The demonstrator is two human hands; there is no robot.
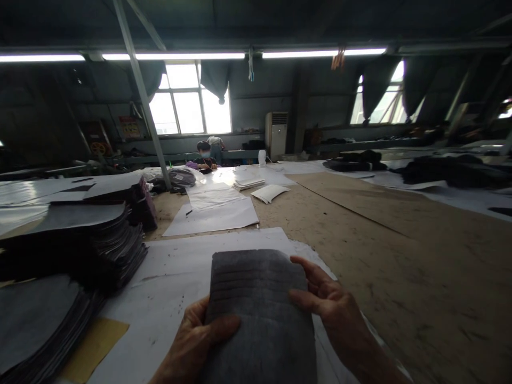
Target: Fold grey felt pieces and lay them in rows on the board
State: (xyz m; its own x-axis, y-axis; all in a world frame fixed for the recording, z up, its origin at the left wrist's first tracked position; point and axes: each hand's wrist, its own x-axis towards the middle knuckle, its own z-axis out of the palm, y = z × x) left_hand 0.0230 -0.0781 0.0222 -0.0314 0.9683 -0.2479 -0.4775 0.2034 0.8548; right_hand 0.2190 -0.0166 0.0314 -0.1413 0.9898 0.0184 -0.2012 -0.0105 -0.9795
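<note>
A dark grey, sheet-like stack with staggered top edges is held up in front of me, over white paper on the table. My left hand grips its left side, thumb lying across the front face and fingers hidden behind. At the upper right edge, my right hand pinches the stack between the thumb in front and fingers at the edge and behind. The lower end of the stack runs out of the picture. Whether it is fabric or another sheet material I cannot tell.
Tall piles of dark sheets stand at my left, with a yellow-brown card beside the nearer pile. White sheets lie ahead on the brown tabletop. A metal post rises beyond. A masked person sits across the table.
</note>
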